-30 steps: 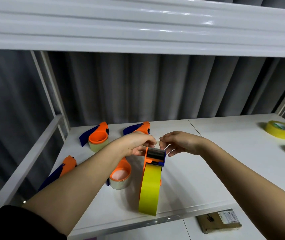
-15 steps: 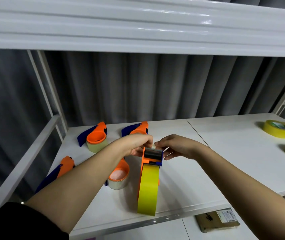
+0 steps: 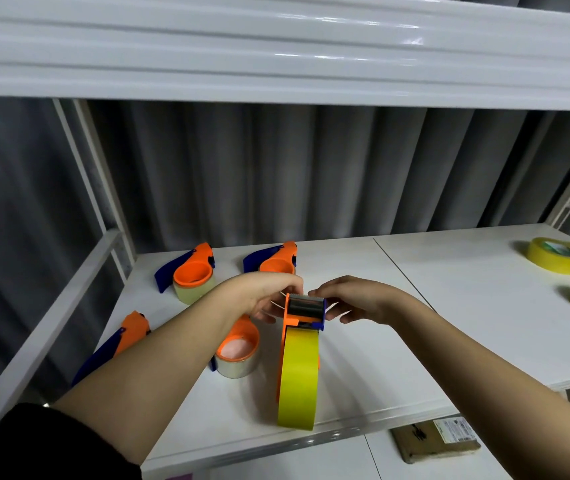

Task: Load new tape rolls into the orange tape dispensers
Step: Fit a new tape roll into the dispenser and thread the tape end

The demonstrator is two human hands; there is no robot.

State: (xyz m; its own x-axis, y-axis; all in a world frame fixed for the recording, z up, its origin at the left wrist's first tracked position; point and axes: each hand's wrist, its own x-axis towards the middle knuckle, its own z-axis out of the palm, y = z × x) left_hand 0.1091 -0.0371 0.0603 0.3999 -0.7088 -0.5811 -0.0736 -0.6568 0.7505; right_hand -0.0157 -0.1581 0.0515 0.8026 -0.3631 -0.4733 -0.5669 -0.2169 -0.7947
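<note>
Dispenser [image 3: 302, 315] with yellow roll [image 3: 298, 375]: my left hand [image 3: 262, 294] grips its head, right hand [image 3: 352, 299] pinches there; threading tape next, I judge.

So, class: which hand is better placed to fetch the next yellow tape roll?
Probably the right hand: the spare yellow tape rolls lie on its side, while the left hand steadies the dispenser.

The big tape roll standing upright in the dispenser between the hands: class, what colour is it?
Yellow: the tape roll shows best in the head view.
</note>
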